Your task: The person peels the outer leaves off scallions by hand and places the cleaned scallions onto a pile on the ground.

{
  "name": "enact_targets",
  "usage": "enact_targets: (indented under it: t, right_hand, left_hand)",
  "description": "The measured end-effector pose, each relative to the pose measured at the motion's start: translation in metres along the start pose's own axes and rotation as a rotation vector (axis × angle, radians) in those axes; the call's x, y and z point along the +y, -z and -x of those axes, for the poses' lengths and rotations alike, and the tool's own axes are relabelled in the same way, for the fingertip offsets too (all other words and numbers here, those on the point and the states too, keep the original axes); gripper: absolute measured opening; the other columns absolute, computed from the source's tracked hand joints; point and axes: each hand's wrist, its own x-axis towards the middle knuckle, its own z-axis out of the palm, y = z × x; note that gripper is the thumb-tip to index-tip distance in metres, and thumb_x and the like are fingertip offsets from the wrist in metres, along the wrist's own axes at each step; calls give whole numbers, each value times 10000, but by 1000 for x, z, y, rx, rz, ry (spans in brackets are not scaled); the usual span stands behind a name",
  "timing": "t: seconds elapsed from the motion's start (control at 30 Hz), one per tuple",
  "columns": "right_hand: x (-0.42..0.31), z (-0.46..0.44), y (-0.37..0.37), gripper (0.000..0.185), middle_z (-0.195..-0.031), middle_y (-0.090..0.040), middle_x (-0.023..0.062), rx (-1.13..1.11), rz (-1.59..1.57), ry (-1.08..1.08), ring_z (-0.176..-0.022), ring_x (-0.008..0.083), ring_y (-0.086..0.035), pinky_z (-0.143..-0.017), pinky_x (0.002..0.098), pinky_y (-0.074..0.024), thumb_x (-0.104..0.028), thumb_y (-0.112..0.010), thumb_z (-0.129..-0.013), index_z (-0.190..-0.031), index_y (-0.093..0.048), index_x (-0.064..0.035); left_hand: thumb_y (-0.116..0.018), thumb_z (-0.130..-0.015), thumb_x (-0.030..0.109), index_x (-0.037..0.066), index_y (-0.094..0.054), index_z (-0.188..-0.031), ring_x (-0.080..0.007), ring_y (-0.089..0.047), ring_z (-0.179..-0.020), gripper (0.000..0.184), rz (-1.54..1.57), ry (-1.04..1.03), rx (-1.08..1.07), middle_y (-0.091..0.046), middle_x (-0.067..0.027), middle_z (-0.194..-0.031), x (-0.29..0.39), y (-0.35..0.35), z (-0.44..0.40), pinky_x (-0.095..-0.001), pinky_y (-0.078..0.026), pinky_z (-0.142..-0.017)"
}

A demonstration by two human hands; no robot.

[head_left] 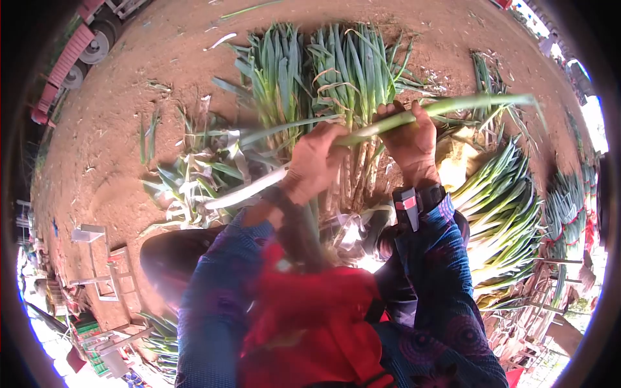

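A long green onion lies slantwise across both my hands, its white end low at the left and its leaves reaching right. My left hand is closed round its pale middle. A loose leaf strip sticks out leftward by that hand; whether the fingers grip it, I cannot tell. My right hand is closed on the green part, thumb on top. Just beyond my hands, two upright bunches of green onions stand side by side, their lower stalks partly hidden by my hands.
Stripped leaves and scraps litter the dirt ground at left. A large pile of green onions lies at right, beside yellowish sacking. More bundles stand farther right. A metal frame is at lower left, a wheeled vehicle at upper left.
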Motion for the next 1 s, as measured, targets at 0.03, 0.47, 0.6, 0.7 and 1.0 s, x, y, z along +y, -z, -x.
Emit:
enact_targets:
  t: [0.03,0.47,0.6,0.7,1.0]
  right_hand:
    - [0,2,-5,307,-886,-597,121,-15,17,-17,-910,304,-580,-905,472,-441,-265,-666,-818,-990,-566,-32]
    - [36,-7,-16,299,-796,-493,37,-213,-29,-60,-756,203,-495,-802,374,-417,-331,-625,-857,-949,-519,-67]
    - [42,-7,-18,292,-776,-484,33,-194,-25,-22,-740,199,-489,-784,374,-415,-326,-627,-857,-935,-510,-70]
    - [44,-9,-16,301,-765,-481,29,-168,-2,-4,-730,196,-485,-775,377,-419,-330,-634,-851,-935,-505,-71]
    - [45,-6,-10,294,-735,-473,9,-73,86,59,-628,149,-430,-622,316,-369,-370,-578,-875,-931,-508,-90]
  left_hand:
    - [-699,-793,89,26,-599,-1053,-220,-628,-945,285,71,38,-6,-629,-114,-1032,-1,5,-1,-305,-515,-807]
    - [-696,-818,143,52,-588,-978,-104,-567,-821,214,292,249,-288,-614,-16,-856,-19,10,10,-274,-470,-766]
    - [-694,-800,162,44,-586,-933,-108,-556,-789,208,356,345,-377,-603,-28,-833,-17,22,8,-275,-462,-718]
    - [-722,-755,145,31,-592,-860,-132,-569,-734,203,242,304,-312,-620,-54,-781,-11,22,5,-306,-477,-672]
    - [-719,-778,129,43,-557,-905,-108,-550,-760,223,350,235,-244,-585,-29,-826,-16,9,14,-277,-477,-697]
